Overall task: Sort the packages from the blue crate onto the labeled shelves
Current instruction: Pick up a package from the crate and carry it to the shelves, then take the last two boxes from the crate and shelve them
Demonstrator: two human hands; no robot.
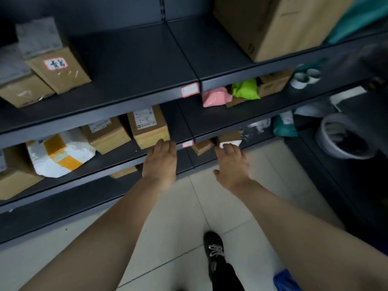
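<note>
Forearms (100, 234) out; both grips at the shelf (117, 159) edge.
Left grip (159, 162) flat-fingered, fingertips touching box marked 1-8 (149, 127) at its 11 o'clock; right grip (231, 162) curled on small package (228, 139) at its 12 o'clock.

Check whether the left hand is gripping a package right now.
No: the left hand is flat with straight fingers, its fingertips at the lower edge of the box marked 1-8 on the shelf.

Dark metal shelving (134, 66) was shown above a tiled floor (231, 202). Cardboard boxes (60, 68) and a large carton (273, 28) were set on the upper tier. On the tier below were laid a box marked 1-8 (149, 127), a white-and-yellow mailer (60, 152), a pink bag (216, 97) and a green bag (245, 89).
</note>
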